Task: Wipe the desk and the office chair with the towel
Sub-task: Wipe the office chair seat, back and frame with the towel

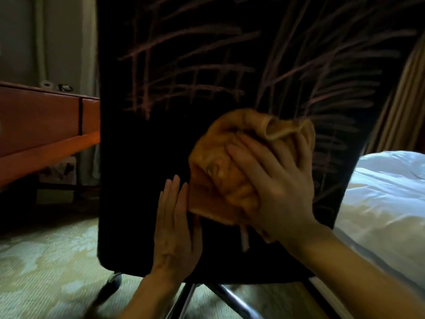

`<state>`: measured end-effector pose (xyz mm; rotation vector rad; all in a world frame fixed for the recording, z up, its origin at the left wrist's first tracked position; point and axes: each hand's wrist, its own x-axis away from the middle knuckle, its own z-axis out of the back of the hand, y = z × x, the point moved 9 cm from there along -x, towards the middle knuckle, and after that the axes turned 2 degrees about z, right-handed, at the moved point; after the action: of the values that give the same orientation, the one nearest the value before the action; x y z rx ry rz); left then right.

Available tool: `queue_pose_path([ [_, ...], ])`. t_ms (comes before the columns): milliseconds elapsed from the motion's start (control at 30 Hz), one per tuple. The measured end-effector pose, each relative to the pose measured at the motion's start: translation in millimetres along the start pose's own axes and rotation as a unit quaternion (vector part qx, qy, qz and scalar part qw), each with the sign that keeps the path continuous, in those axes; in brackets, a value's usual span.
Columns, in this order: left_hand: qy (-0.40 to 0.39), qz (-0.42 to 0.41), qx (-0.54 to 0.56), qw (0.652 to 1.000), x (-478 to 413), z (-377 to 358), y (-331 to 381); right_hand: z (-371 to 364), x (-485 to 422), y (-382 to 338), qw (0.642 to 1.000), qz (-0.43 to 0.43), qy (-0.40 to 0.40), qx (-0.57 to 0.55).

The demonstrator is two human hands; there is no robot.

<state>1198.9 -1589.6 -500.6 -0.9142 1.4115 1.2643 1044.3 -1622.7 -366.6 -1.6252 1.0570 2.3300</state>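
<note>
As the right hand presses the towel flat-fingered against the chair back, with the left hand flat beside the towel, the wheeled base may roll.

Pale carpet, office chair standing on it

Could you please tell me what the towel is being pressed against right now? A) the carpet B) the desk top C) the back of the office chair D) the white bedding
C: the right hand presses the bunched towel flat against the dark back of the office chair, while the desk stands apart at the left.
</note>
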Motion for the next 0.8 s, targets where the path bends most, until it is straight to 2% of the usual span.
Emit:
queue_pose_path([
  [100, 0.012, 0.034, 0.062, 0.997, -8, -13, 6, -26, 27, 4, 0.996, -0.083, -0.025, -0.030],
  [167, -0.002, 0.086, 0.099, 0.991, -9, -21, -5, -46, 79, -19, 0.993, -0.085, -0.066, -0.049],
  [200, -0.025, 0.089, 0.080, 0.993, -7, -24, -9, -51, 106, -32, 0.992, -0.072, -0.084, -0.054],
  [267, -0.078, 0.021, -0.017, 0.997, 3, -26, -9, -49, 145, -49, 0.991, -0.044, -0.118, -0.045],
  [333, -0.100, -0.059, -0.064, 0.991, 14, -27, -9, -42, 155, -48, 0.990, -0.022, -0.129, -0.048],
  [400, -0.095, -0.060, -0.036, 0.993, 15, -24, -13, -18, 131, -25, 0.990, -0.058, -0.070, -0.105],
  [467, -0.078, -0.032, -0.005, 0.996, 11, -22, -13, 12, 88, 4, 0.989, -0.083, 0.022, -0.124],
  [533, -0.064, -0.031, 0.007, 0.997, 9, -21, -5, 35, 42, 33, 0.988, -0.091, 0.101, -0.071],
  [600, -0.056, -0.044, 0.012, 0.997, 8, -19, 3, 38, 6, 57, 0.986, -0.112, 0.125, -0.004],
  [700, -0.038, -0.045, 0.031, 0.998, 5, -11, 8, 12, 11, 68, 0.983, -0.169, 0.067, 0.009],
  [800, -0.001, -0.054, 0.024, 0.998, -3, 1, 14, -12, 87, 34, 0.984, -0.176, -0.010, -0.023],
])
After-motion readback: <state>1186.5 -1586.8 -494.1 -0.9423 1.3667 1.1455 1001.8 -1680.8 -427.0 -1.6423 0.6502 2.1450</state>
